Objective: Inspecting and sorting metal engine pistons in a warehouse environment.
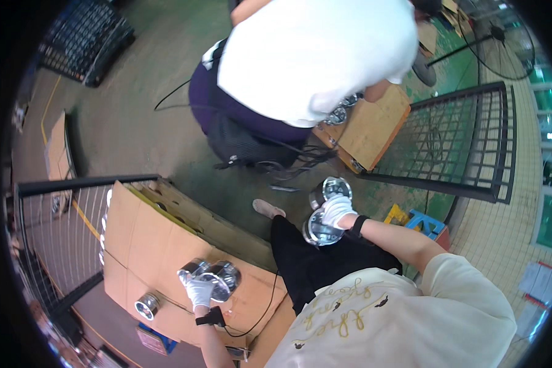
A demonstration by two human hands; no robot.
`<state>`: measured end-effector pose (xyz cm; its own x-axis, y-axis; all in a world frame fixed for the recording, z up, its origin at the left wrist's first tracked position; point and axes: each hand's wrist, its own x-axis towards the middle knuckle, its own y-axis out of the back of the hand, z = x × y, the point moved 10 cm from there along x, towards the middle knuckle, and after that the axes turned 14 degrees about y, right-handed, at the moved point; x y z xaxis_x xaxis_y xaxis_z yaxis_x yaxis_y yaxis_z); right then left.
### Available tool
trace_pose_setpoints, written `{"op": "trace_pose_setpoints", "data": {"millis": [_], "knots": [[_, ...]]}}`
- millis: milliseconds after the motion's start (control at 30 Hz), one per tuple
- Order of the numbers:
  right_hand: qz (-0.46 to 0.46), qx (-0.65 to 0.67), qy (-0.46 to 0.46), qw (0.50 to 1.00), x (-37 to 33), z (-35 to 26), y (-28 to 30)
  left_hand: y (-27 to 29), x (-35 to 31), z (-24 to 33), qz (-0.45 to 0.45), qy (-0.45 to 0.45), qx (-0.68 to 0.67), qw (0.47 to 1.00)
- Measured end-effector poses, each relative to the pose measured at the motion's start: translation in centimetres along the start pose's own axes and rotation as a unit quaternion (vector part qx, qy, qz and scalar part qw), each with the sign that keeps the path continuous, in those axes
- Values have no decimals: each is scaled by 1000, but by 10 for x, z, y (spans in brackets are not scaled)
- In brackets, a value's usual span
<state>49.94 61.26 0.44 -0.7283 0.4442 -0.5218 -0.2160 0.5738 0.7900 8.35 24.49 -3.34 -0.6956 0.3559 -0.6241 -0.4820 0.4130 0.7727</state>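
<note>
My right hand, in a white glove, is closed on two short, shiny metal cylinders, held in the air above my dark trousers. The farther cylinder shows a hollow-looking end, and the nearer cylinder is tilted. My left hand, gloved the same way, has its fingers round two similar cylinders over the cardboard sheet. The larger-looking one lies to the right of the smaller-looking one. Whether this pair rests on the cardboard I cannot tell. Left of that hand, a single cylinder lies on its side.
A co-worker in a white top bends over metal parts by another cardboard-covered crate ahead. Black mesh panels stand at the right and left. A blue and yellow plastic item is by my right arm. A thin cable runs from my left wristband.
</note>
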Motion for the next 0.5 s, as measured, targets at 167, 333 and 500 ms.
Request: {"op": "trace_pose_setpoints", "data": {"millis": [167,333,500], "knots": [[19,-31,-113,993,-78,93,1,-11,-37,168,-37,-255,154,954],[49,3,-71,996,-121,117,2,6,-61,248,17,-139,57,989],[124,-20,-145,981,-177,169,-11,-26,-131,433,-153,-222,80,960]]}}
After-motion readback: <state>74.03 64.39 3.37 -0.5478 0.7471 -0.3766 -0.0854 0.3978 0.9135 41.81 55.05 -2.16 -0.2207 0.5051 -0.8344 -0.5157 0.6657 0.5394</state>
